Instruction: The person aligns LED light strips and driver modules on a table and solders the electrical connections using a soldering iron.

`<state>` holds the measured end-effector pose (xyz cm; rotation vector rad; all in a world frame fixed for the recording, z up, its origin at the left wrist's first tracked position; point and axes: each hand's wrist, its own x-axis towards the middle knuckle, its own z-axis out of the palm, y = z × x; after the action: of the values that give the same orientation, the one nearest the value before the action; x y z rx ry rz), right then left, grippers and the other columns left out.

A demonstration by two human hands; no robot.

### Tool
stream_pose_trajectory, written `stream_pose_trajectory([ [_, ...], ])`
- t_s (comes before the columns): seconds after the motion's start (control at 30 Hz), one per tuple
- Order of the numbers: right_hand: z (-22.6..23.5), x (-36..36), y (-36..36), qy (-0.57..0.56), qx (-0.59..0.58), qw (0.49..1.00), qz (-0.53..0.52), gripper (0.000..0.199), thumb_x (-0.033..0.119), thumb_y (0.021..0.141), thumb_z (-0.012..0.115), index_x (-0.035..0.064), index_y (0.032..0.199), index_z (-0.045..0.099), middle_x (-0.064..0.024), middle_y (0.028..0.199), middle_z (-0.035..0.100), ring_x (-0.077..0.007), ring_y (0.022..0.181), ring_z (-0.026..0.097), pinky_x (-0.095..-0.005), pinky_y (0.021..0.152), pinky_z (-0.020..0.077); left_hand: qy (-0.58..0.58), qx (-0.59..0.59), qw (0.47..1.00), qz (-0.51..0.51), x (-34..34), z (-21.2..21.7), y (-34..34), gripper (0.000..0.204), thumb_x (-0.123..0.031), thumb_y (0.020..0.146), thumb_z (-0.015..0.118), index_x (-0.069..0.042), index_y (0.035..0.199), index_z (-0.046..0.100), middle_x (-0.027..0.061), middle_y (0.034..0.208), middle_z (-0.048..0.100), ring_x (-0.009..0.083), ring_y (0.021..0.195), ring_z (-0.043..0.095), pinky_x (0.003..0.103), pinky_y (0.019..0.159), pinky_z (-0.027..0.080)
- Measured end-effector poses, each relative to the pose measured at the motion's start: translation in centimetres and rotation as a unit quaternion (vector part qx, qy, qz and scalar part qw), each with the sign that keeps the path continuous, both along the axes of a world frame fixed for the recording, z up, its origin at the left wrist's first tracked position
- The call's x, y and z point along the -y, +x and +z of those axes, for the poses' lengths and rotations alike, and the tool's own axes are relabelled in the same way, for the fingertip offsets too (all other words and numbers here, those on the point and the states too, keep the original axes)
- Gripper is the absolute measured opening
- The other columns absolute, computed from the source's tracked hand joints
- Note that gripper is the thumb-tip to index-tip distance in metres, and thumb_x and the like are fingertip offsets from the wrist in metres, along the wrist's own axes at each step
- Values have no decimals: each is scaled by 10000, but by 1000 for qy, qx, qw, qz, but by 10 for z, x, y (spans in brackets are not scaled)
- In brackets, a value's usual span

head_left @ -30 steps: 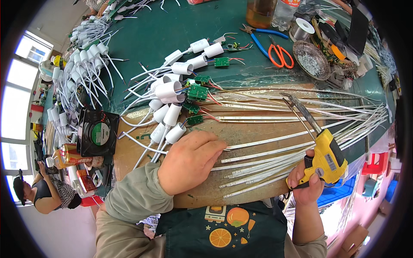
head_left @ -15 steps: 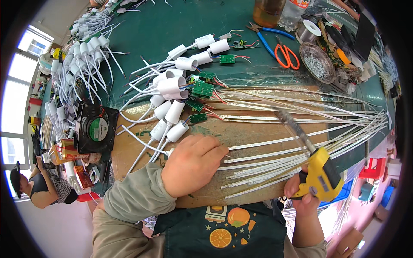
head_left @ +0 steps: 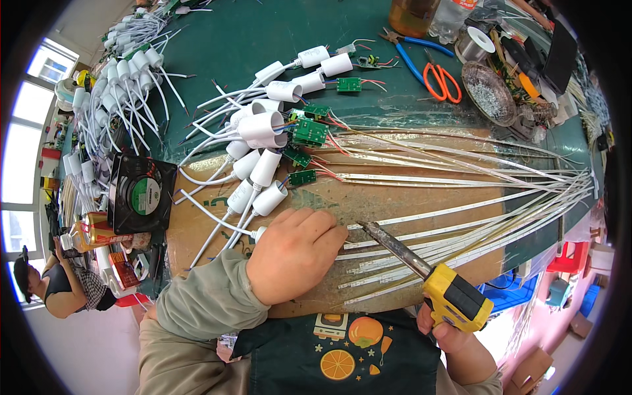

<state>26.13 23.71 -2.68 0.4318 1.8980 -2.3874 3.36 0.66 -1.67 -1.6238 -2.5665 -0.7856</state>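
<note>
The table (head_left: 250, 39) is dark green, with a brown, worn board (head_left: 395, 197) laid along its near edge. White strips (head_left: 461, 210) fan across the board, meeting small green circuit boards (head_left: 309, 131) and white cylinders (head_left: 263, 125) with white cords. The soldering iron (head_left: 454, 299) is yellow and black with a grey metal tip. Orange-handled scissors (head_left: 442, 80) and blue-handled pliers (head_left: 411, 56) lie toward the far edge; a black fan (head_left: 140, 194) with a green centre sits at the left edge.

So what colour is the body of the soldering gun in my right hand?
Yellow, with a black panel, on the soldering gun; seen in the head view.
</note>
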Motion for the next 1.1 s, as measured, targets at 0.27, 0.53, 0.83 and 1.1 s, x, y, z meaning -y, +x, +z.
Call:
stream_pose_trajectory([
  [0.27, -11, -3, 16, -19, 41, 999, 28, 712, 373, 812, 811, -33, 1296, 483, -46, 722, 532, -139, 604, 500, -282, 552, 431, -7, 3, 1000, 0, 0, 1, 1, 274, -44, 703, 725, -74, 973, 694, 62, 915, 615, 247, 774, 613, 365, 695, 490],
  [0.53, -8, -2, 12, -24, 82, 996, 11, 649, 381, 786, 833, -22, 1191, 525, -46, 707, 526, -137, 598, 504, -283, 548, 435, -4, -2, 1000, 4, 0, -1, 0, 269, -46, 705, 722, -65, 971, 689, 68, 914, 614, 246, 780, 612, 363, 702, 491],
  [0.83, -9, 0, 8, 2, 44, 999, 17, 637, 371, 819, 805, -38, 1213, 517, -64, 706, 541, -151, 579, 521, -286, 510, 451, 25, -17, 1000, 1, -2, -4, 0, 187, -88, 724, 656, -52, 906, 633, 62, 847, 525, 241, 758, 562, 367, 665, 460],
  [1.1, -2, -1, 2, -9, 7, 1000, 7, 312, 298, 906, 709, 14, 991, 609, -41, 711, 575, -162, 600, 537, -300, 540, 422, -2, 2, 1000, 1, -1, -1, 0, 258, -43, 705, 717, -61, 961, 689, 68, 900, 608, 248, 768, 610, 366, 690, 489],
])
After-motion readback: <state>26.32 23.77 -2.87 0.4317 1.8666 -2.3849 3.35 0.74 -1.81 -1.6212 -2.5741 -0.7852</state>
